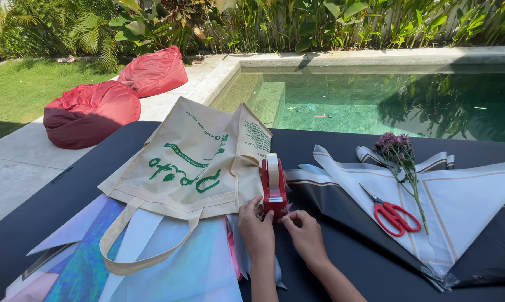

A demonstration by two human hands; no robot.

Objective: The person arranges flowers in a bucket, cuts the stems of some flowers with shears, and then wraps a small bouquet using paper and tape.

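- The left hand [256,226] lay on the black table [51,207], its fingers curled against the left side of the base of the red tape dispenser [274,187]; whether they actually clasped the base could not be told.
- The right hand [305,232] rested just right of the dispenser's front foot, fingertips drawn together at the dispenser's lower edge; what they pinched, if anything, was hidden.
- The red tape dispenser stood upright near the middle of the table, between the two hands, carrying a pale roll of tape [272,169] on top.
- A beige tote bag [191,162] with green lettering lay flat just left of the dispenser, touching it, one handle looped toward the near edge.
- Iridescent and pastel sheets [90,263] lay under the bag at the near left.
- White wrapping paper with dark borders [465,201] was spread to the right of the dispenser.
- Red-handled scissors [392,213] lay on that paper, blades closed and pointing up-left.
- A stem of purple flowers [400,156] lay beside the scissors, its blooms toward the far edge.
- Beyond the table were a pool [375,103], two red beanbags [90,112] on paving, and lawn.
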